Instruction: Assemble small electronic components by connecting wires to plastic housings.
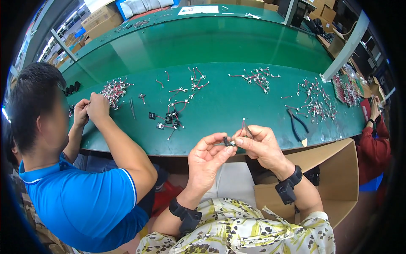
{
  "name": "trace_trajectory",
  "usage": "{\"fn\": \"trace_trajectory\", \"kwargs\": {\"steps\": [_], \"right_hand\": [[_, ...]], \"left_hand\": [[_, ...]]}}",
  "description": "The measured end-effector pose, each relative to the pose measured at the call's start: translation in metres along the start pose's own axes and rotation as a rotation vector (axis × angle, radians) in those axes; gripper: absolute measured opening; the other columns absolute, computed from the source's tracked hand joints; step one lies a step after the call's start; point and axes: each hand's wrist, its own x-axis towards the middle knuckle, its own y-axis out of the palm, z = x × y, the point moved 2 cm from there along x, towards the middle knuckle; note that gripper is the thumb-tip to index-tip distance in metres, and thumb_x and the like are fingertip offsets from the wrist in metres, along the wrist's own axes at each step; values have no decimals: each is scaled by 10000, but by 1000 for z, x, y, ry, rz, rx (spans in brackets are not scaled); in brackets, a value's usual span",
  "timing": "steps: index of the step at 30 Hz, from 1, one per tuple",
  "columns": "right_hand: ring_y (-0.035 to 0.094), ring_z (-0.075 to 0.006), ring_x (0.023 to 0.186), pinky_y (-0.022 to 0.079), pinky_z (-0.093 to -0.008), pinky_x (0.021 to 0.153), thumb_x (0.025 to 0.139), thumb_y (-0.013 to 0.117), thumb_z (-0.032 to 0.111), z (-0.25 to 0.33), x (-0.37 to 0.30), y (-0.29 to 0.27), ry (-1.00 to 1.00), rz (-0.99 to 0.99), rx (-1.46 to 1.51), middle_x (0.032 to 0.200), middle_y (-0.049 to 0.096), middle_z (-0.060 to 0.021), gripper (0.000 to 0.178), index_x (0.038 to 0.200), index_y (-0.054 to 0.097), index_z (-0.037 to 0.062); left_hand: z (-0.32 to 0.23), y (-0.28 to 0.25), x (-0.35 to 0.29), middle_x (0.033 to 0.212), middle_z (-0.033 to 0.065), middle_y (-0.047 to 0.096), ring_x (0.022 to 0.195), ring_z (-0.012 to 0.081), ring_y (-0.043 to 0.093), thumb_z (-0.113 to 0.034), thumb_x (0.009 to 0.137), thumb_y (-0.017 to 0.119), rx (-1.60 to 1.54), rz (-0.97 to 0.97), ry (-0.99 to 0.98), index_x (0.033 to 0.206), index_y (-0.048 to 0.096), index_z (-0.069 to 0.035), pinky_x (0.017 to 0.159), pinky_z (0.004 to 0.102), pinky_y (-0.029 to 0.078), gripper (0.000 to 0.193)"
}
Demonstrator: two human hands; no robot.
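Observation:
Just past the table's near edge, my two hands meet. My left hand (206,160) is closed, pinching a small black plastic part (227,141) between thumb and fingers. Closed close beside it, my right hand (265,148) grips what look like slim metal tweezers (248,132), their tips hidden by the fingers. A short red wire with a white connector (243,122) sticks up by the right fingertips; its lower end is hidden. Several black parts with wires (171,116) lie on the green table beyond my left hand.
Piles of wired connectors (258,78) dot the green table (211,101). Pliers (297,124) lie to the right, above an open cardboard box (334,178). A co-worker in a blue shirt (84,203) sits close on my left, near another pair of tweezers (132,109). Someone in red (374,148) is far right.

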Motion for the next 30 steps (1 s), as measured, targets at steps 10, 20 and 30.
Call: {"fn": "trace_trajectory", "kwargs": {"steps": [10,20,30], "right_hand": [[487,-19,647,339,-195,493,854,745,74,21,-8,-12,-388,135,-528,836,641,-2,101,926,722,7],[644,-115,789,545,-235,661,775,770,-46,5,-23,0,-600,-127,-479,889,636,-72,196,963,742,3],[659,-145,742,584,-255,664,732,728,-102,2,-22,4,-716,-130,-577,883,605,-83,252,968,736,-13]], "left_hand": [[-1,-6,1,1173,160,645,978,221,683,9,927,613,-27,151,-128,1246,551,-14,852,345,591,325],[10,-12,1,1344,187,553,1061,229,657,9,951,570,-299,196,-240,1276,531,-68,870,342,580,336],[15,-9,0,1362,175,541,1089,216,638,21,919,617,-275,184,-196,1260,563,-73,915,345,559,358]]}}
